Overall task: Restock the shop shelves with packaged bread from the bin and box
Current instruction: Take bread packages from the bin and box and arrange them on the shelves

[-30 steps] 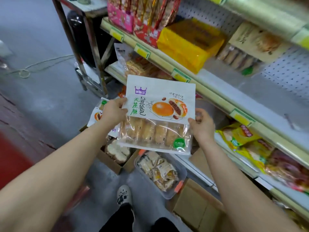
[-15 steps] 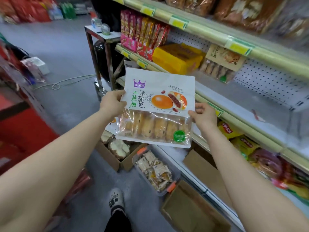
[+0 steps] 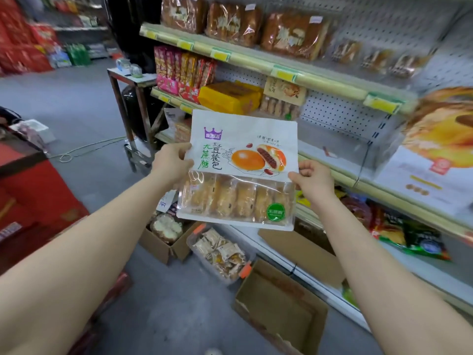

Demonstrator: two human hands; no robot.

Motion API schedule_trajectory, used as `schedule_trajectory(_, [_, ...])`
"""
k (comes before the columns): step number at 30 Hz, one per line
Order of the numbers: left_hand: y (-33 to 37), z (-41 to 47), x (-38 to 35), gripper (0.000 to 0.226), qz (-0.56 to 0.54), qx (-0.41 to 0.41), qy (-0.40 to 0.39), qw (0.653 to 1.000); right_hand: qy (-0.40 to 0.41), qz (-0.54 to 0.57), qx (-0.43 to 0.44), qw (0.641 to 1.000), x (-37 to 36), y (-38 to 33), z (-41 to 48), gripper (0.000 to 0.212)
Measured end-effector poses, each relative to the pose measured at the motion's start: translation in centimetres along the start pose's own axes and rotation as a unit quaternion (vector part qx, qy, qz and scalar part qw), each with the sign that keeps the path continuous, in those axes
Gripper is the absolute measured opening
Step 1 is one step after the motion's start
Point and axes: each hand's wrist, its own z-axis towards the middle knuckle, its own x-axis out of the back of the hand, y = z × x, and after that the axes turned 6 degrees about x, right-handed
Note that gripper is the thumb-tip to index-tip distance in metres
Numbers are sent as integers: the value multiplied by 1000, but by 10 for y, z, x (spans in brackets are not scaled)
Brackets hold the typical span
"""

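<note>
Grey shop floor (image 3: pixel 89 103) at left, bearing one cardboard box (image 3: pixel 158 249) and one clear bin (image 3: pixel 190 242) of bread. I see my left hand (image 3: pixel 171 162), fingers clamped on the left edge of one bread package (image 3: pixel 243 160), held upright in mid-air; my right hand (image 3: pixel 312 180) pinches its right edge, before the stocked shelves (image 3: pixel 320 73) at right.

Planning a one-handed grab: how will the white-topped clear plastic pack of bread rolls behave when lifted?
Probably floppy: the plastic bread pack is thin film, and the left hand and right hand hold opposite edges. Likely light for its size, since pinching fingers carry it. Its glossy window may be slippery.
</note>
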Motion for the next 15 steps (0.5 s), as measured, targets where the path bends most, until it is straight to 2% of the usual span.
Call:
schedule_trajectory(8, [47,-108,-37,53,9,-52,-52,997,62,-20,-17,998,116,16,-99,22])
schedule_trajectory(15, [116,-183,-106,48,-15,-109,-119,987,148,-40,-41,987,238,40,-147,24])
